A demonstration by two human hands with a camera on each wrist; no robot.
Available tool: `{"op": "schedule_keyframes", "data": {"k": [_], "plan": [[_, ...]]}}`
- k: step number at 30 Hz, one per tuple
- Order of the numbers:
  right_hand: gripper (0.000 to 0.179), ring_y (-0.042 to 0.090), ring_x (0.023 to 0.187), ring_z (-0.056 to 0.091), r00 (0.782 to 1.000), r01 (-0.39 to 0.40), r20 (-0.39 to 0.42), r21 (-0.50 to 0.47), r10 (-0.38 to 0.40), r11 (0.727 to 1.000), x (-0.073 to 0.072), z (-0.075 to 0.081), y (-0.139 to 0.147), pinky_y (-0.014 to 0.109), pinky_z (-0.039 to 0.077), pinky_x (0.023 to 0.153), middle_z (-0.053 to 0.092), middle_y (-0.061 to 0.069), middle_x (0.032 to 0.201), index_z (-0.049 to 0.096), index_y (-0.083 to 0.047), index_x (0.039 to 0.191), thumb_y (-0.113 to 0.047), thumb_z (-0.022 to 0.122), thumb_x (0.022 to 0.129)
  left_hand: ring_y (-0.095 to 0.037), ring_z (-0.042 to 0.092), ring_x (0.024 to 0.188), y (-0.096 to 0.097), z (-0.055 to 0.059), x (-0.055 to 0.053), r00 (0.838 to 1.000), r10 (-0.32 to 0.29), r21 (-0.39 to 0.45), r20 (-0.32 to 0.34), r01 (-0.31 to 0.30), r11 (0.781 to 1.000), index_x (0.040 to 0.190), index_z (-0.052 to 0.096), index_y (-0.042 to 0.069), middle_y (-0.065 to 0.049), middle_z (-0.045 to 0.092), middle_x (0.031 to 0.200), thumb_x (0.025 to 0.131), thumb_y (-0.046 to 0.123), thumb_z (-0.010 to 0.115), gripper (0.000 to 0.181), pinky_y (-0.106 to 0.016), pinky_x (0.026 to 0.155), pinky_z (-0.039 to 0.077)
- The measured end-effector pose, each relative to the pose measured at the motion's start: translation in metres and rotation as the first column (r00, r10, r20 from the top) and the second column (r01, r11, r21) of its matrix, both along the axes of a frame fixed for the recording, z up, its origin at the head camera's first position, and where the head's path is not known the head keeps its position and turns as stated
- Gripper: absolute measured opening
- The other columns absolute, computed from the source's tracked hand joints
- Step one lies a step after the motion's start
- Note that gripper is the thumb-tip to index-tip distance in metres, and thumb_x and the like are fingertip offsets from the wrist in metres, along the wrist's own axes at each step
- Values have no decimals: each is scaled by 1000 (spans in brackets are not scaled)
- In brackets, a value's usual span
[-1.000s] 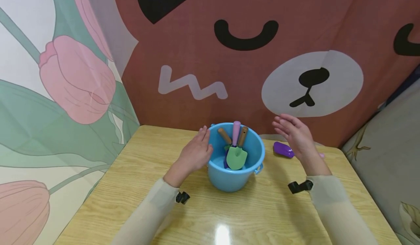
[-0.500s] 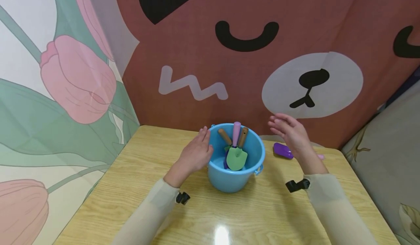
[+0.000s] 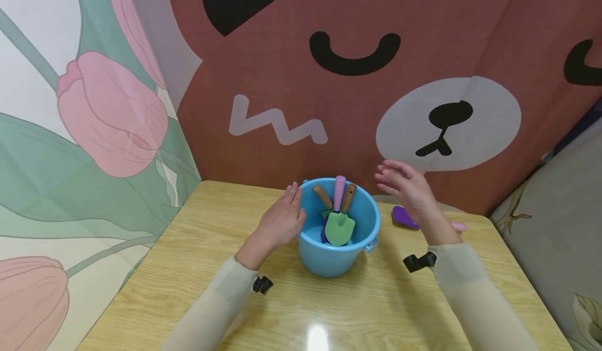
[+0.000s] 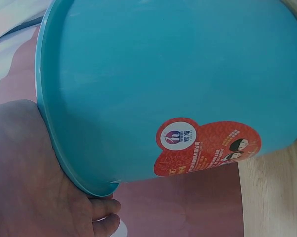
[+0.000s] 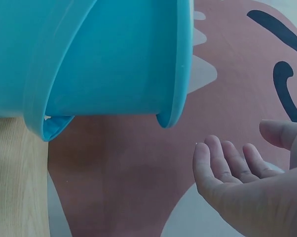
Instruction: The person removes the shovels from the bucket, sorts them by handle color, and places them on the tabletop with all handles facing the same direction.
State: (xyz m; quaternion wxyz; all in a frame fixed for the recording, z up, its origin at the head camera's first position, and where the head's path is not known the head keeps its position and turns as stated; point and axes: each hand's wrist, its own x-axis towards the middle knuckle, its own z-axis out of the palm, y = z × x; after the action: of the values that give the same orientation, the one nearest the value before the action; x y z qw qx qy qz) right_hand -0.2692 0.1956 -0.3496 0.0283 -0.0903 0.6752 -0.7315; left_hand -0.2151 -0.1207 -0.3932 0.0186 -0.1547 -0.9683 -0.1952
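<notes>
A light blue bucket point(image 3: 329, 262) stands on the wooden table, holding several toy garden tools. Inside it lean a green trowel point(image 3: 339, 229), a pink handle point(image 3: 339, 190) and two brown handles, one of them at the left point(image 3: 322, 196). My left hand point(image 3: 280, 220) rests against the bucket's left rim with straight fingers; in the left wrist view the palm point(image 4: 30, 173) meets the rim. Right of the bucket my right hand point(image 3: 409, 194) hovers apart from it, fingers loosely bent and holding nothing. Behind that hand lies a purple shovel point(image 3: 404, 218) with a pink handle, partly hidden by the wrist.
A bear-print cloth point(image 3: 282, 79) hangs behind the table's back edge, and a tulip-print cloth point(image 3: 108, 116) covers the left side. Grey fabric point(image 3: 564, 199) borders the right. The bucket's blue carrying handle point(image 5: 55, 74) hangs down its side in the right wrist view.
My right hand has drifted left toward the bucket, uncovering more of the pink handle on the table. The left hand stays at the rim, and the bucket has not moved.
</notes>
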Motion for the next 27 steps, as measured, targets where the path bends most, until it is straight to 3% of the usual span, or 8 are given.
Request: {"op": "schedule_keyframes", "data": {"k": [8,17,27], "plan": [[65,22,124,59,1000,7,9,152,-9,988,-3,3,-9,41,47,107,53,7,140,36,-4,153,-32,62,101,-28,9,157,0,1,0,1000,-4,3,-5,4,1000,161,19,3,-12,12,170,108,37,34,64,-45,124,21],[62,9,111,65,1000,-8,4,310,7,951,-7,4,-16,23,55,92,49,19,148,39,-6,153,-32,62,101,-27,8,157,1,1,2,1000,0,0,10,0,1000,161,18,3,-11,11,170,108,37,34,65,-45,125,20],[59,38,134,53,998,-67,30,414,60,908,-9,8,-23,46,48,106,48,17,151,42,-10,152,-38,57,103,-27,10,157,1,2,0,1000,-1,-13,4,1,1000,161,19,2,-12,12,170,108,36,32,64,-44,125,20]]}}
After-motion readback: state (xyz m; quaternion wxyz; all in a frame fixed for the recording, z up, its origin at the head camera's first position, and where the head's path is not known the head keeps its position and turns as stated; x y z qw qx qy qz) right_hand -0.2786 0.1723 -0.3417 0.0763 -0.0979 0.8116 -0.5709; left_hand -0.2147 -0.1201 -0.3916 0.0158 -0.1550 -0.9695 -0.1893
